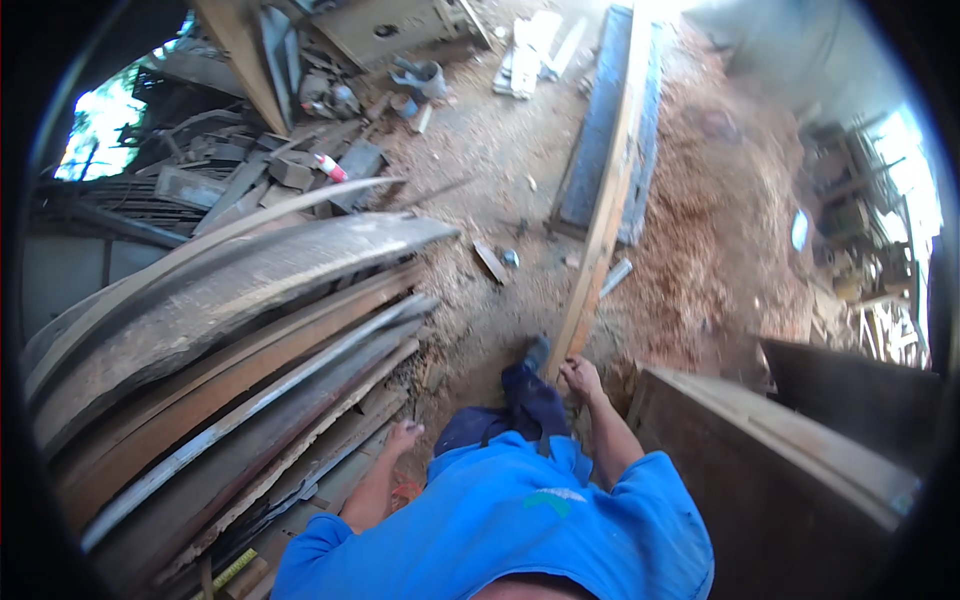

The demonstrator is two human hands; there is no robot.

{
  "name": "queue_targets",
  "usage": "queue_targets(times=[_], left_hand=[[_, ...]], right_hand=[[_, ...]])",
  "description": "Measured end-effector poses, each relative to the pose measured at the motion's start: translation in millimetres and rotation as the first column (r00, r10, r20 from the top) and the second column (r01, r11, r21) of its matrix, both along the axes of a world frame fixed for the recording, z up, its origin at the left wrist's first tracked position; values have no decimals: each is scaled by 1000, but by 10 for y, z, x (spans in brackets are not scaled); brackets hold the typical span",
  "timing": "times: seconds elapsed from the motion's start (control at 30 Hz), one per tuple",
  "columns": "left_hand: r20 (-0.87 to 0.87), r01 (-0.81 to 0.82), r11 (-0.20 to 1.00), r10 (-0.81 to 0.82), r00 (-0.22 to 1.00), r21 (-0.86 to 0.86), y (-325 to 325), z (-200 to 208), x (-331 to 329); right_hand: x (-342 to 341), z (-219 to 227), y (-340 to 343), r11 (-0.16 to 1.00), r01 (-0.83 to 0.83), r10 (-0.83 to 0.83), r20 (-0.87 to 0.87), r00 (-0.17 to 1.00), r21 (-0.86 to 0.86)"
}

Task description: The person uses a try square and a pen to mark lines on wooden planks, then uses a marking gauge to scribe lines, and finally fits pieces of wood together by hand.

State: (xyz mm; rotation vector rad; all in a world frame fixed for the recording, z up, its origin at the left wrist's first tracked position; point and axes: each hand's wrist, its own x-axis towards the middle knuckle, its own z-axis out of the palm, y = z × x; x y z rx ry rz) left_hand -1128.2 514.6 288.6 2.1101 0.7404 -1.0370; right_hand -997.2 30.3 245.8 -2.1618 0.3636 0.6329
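Observation:
A long, pale wooden beam (606, 210) stretches away from me, its near end by my leg. Closed at that near end is my right hand (580, 378), its fingers gripping the beam's edge. My left hand (402, 437) hangs low on the other side, beside a stack of boards (250, 400). Its fingers look curled together, and whatever they hold, if anything, is too small to make out. Under the beam's farther part lies a blue-grey panel (590, 170).
Wide, curved slabs (240, 270) top the boards at left. Sawdust (710, 230) is heaped right of the beam. A large wooden panel (760, 460) stands close at my right. Scrap wood (220, 180) and a red-and-white bottle (330, 168) lie at far left; white offcuts (525, 60) lie ahead.

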Motion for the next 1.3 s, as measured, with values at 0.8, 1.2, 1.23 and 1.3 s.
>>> queue_targets(times=[0.8,1.2,1.23,1.3], left_hand=[[43,767,641,-766,641,-1,-795,320,4400],[103,693,698,-714,693,177,-333,313,6297],[110,704,682,-729,676,198,-329,308,6434],[97,711,662,-744,661,235,-244,332,6457]], right_hand=[[479,-333,-237,823,550,-561,-43,827,-141],[1262,487,588,850,517,-526,-189,829,-98],[1433,493,549,852,517,-523,-185,832,-86],[1647,529,484,867,494,-496,-199,845,-61]])
